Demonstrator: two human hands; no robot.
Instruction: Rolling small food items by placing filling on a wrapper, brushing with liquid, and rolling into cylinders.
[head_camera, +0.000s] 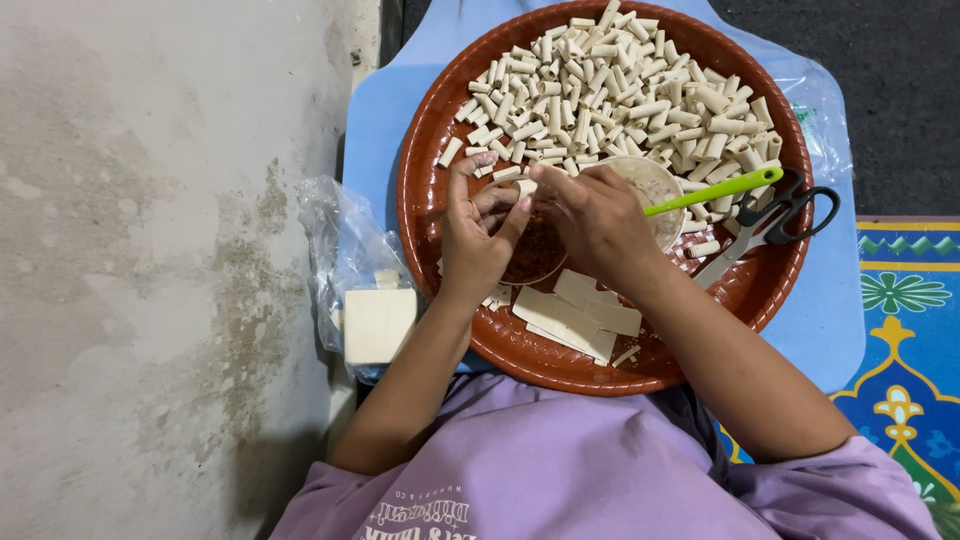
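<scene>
A round brown tray (430, 150) holds a heap of small pale rolled pieces (610, 90) at its far side. Near its front lie flat pale wrapper sheets (580, 315). My left hand (478, 235) and my right hand (595, 215) meet over the tray's middle, fingers pinched together on one small pale piece (525, 186). Under them sits a small bowl of reddish filling (535, 255), partly hidden by both hands.
A clear bowl (655, 185) with a green-handled utensil (715, 190) and black-handled scissors (780, 215) lie on the tray's right. A stack of pale sheets on a plastic bag (378, 322) sits left of the tray. The tray rests on a blue board (385, 110).
</scene>
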